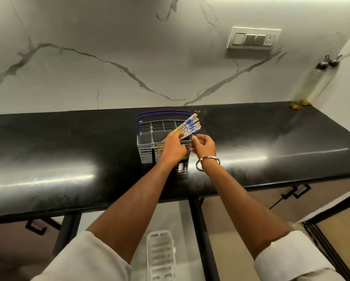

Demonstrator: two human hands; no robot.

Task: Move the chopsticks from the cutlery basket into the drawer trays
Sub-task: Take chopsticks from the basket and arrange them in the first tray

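Gripping a fanned bundle of chopsticks (187,126) in the left hand (173,148), fingers curled round the pale wooden shafts, blue-and-white patterned ends slanting up and to the right. Lower tips still down inside the front compartment of the cutlery basket (147,153), a grey plastic lattice with a purple handle arched across its back. Right hand (203,146) just beside, at the basket's right rim, fingers curled and seemingly pinching the rim; cannot tell for certain. Silver bangle (207,162) round that wrist. Basket standing mid-depth on a glossy black stone counter (68,159), polished and streaked with reflections, bare surface wide on both sides. Veined white marble wall (109,47) behind. Below the counter's rounded front edge, a white slotted plastic tray (161,254) in the open drawer.
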